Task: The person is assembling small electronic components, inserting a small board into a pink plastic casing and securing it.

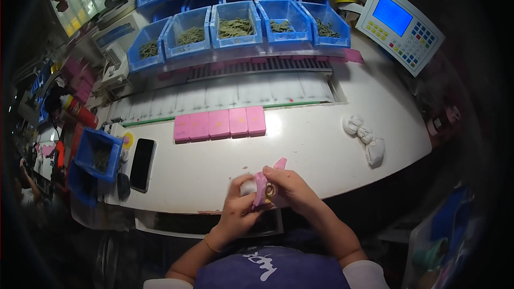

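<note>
Right hand [290,186], pink boxes [219,124] beyond

Open tabletop [316,147] rightward, pink boxes [220,123] ahead

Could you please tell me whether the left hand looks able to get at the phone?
Probably yes: nothing seems to stand between the left hand and the phone, though that hand might first need to let go of the pink box.

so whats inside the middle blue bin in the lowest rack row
A loose heap of dull green bits, likely dried leaves, lies in the blue bin, with bare inner wall showing above. The heap covers what is beneath, so anything buried cannot be seen.
</note>
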The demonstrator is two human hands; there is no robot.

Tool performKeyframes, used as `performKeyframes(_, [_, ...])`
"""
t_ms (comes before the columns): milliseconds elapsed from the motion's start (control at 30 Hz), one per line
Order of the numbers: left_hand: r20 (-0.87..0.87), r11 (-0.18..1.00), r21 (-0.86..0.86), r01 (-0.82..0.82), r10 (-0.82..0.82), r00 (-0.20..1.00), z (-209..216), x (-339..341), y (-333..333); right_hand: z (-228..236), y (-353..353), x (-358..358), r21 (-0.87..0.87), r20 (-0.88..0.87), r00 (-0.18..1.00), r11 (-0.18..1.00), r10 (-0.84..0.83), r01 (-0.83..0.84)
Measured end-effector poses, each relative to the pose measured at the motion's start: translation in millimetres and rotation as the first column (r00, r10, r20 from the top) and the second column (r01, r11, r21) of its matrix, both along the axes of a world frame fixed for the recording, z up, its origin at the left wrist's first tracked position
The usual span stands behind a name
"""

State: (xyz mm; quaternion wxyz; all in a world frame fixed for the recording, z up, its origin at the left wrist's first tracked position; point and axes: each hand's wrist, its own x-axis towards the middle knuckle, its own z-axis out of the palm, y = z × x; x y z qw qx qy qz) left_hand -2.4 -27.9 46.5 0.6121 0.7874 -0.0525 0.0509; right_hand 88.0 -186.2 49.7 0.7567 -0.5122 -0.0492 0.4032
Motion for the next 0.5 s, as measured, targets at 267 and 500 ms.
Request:
performKeyframes(267, [0.299, 0.904, 0.423, -0.069, -0.067, 0.952, 5, 12, 21, -17, 2, -13, -0.022, 0.226, 0.951, 0.975, -0.209, 0.22])
performKeyframes(500, [0.327, 0.848, 0.489, -0.204, 0.039, 0.944, 11, 13, 17, 5, -7, -21, -0.08, 0.996, 0.008, 0.864, 0.088, 0.497])
